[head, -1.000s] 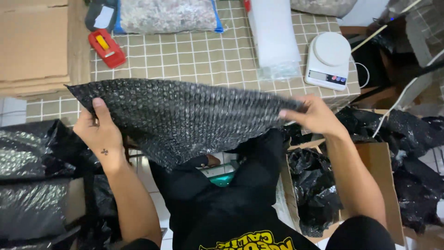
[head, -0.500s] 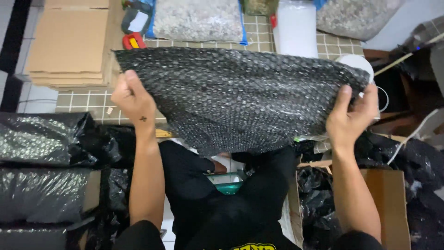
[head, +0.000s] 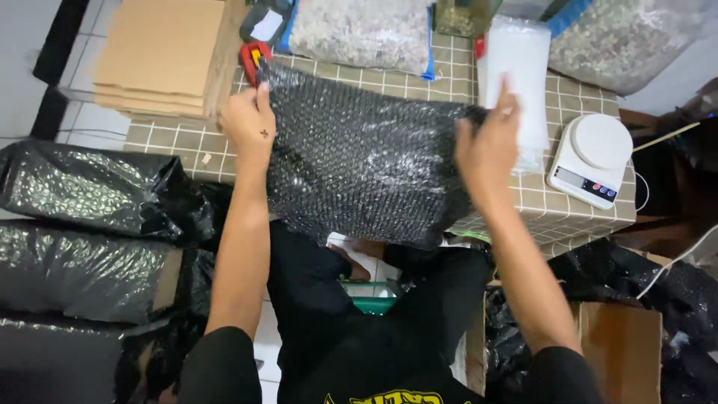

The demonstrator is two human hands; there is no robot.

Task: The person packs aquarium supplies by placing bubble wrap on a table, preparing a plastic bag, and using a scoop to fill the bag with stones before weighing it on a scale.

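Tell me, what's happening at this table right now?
A person is spreading a black bubble wrap sheet over a tiled table. The left hand grips its far left corner and the right hand its right edge. A white scale, flat cardboard and rolls of black wrap lie around.

place: probably a home packing workshop | signs: flat cardboard sheets (head: 153, 56), white digital scale (head: 591, 158), black bubble-wrap rolls (head: 90, 187)
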